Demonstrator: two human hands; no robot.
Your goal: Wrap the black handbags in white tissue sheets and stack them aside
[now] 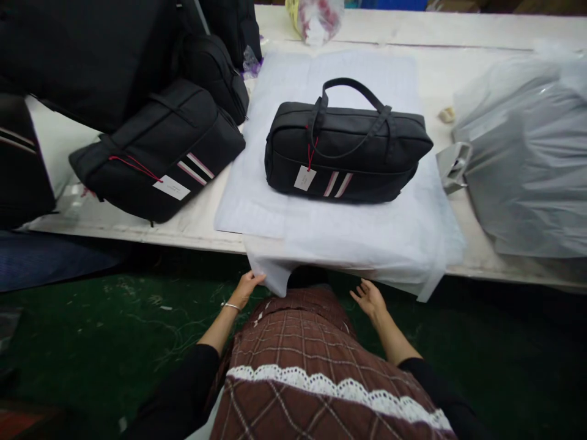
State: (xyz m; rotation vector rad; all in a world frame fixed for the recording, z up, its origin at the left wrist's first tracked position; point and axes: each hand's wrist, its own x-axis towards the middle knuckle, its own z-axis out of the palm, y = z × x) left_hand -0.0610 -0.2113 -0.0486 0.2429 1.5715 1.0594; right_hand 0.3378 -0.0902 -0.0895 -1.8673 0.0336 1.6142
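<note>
A black handbag with a white tag and pink-white stripes lies on a sheet of white wrapping paper spread over the table. The paper's near edge hangs over the table front. My left hand is below the table edge, its fingers touching the hanging corner of the paper. My right hand is held open, palm up, just under the paper's overhang, holding nothing.
A second black bag with a tag lies at the left, with more black bags stacked behind it. A large clear plastic bag with grey contents fills the right side. The floor below is dark green.
</note>
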